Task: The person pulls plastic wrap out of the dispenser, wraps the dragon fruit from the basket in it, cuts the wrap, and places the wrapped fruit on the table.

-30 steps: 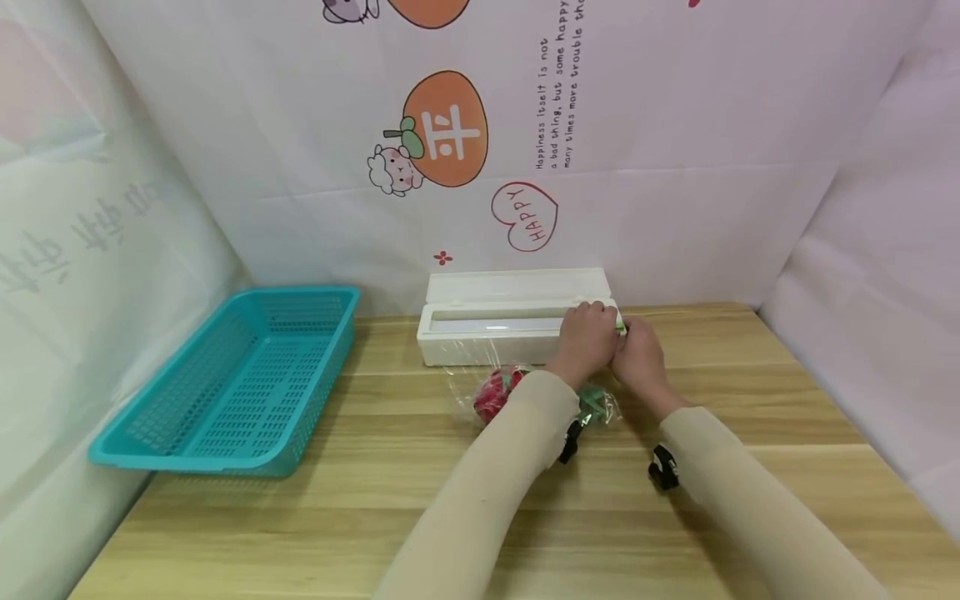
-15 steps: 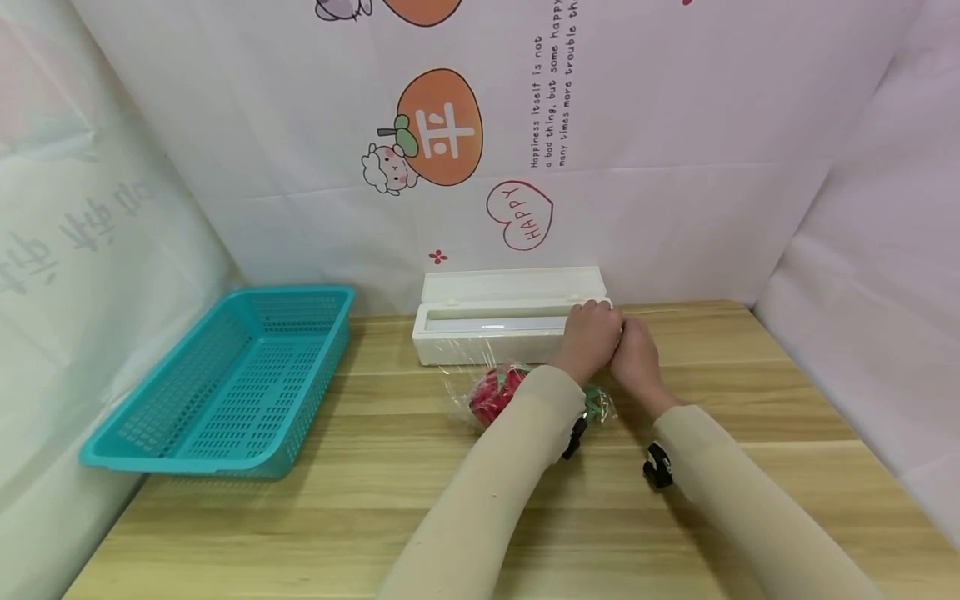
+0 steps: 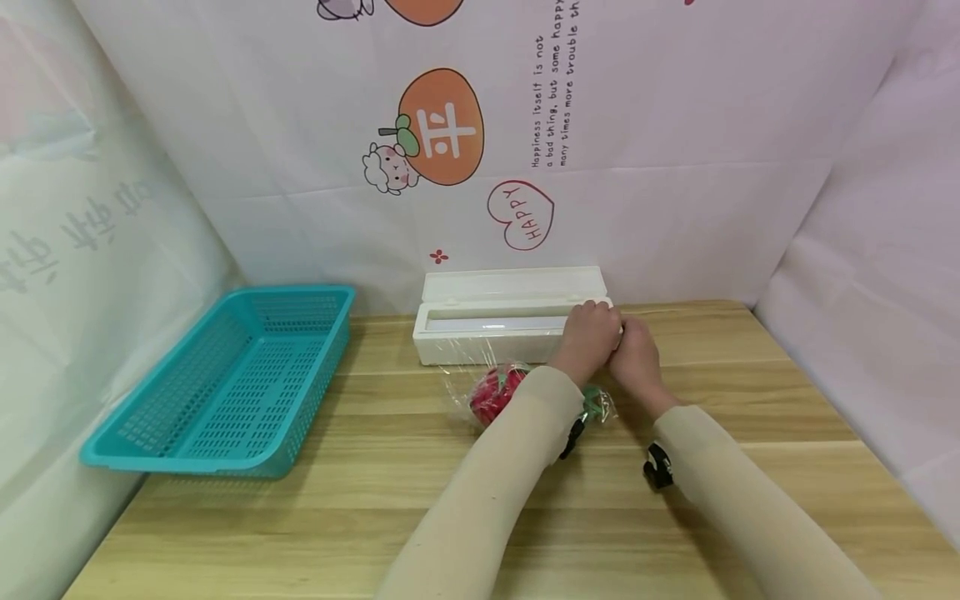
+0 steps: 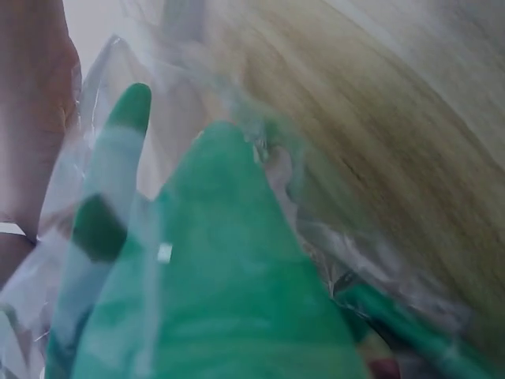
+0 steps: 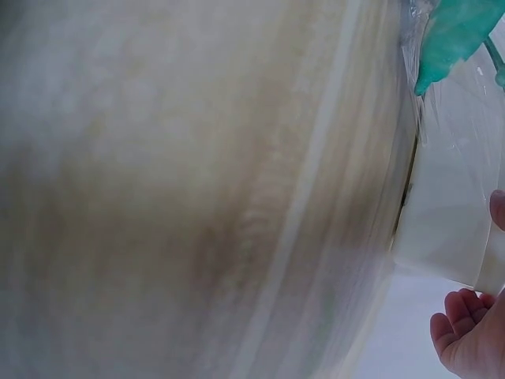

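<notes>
A white cling film dispenser box (image 3: 487, 348) stands against the back wall with its lid up and a pale roll inside. My left hand (image 3: 588, 337) curls over its front edge at the right end, gripping it. Beside it, my right hand (image 3: 636, 357) holds the same end with bent fingers; exactly what lies between the hands is hidden. In front of the box, a red artificial flower (image 3: 491, 398) lies under clear cling film (image 3: 456, 375), partly behind my left forearm. Its green leaves (image 4: 229, 276) fill the left wrist view beneath the film.
A turquoise plastic basket (image 3: 240, 400) sits at the left of the wooden table (image 3: 360, 517). White printed cloth (image 3: 637, 217) closes off the back and both sides. A black wrist camera (image 3: 658, 467) shows on the right sleeve.
A small green bit between my hands at the box's right end is now hidden. Both hands remain at that end; the whole head view has shifted slightly.
</notes>
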### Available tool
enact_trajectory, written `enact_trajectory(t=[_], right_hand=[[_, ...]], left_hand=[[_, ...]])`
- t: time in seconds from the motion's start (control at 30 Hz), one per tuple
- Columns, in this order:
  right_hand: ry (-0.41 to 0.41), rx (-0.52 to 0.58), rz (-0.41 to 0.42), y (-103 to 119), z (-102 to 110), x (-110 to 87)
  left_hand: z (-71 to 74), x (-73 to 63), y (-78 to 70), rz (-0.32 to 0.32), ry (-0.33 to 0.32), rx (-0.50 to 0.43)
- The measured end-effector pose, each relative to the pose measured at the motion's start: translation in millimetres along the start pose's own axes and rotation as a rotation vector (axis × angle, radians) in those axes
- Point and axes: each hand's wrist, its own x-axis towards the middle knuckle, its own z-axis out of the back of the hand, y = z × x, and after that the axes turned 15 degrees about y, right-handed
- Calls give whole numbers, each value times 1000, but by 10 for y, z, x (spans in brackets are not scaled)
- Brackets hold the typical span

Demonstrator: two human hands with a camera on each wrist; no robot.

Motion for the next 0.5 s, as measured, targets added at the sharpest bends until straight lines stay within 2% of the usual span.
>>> enact_trajectory(t=[0.2,0.5], right_hand=[[7,-22,-1,5,9,0],[15,-46,5,-4,21,0]], left_hand=[[-21,4,6,4,-15,5],[-39,20,14,-21,1,35]])
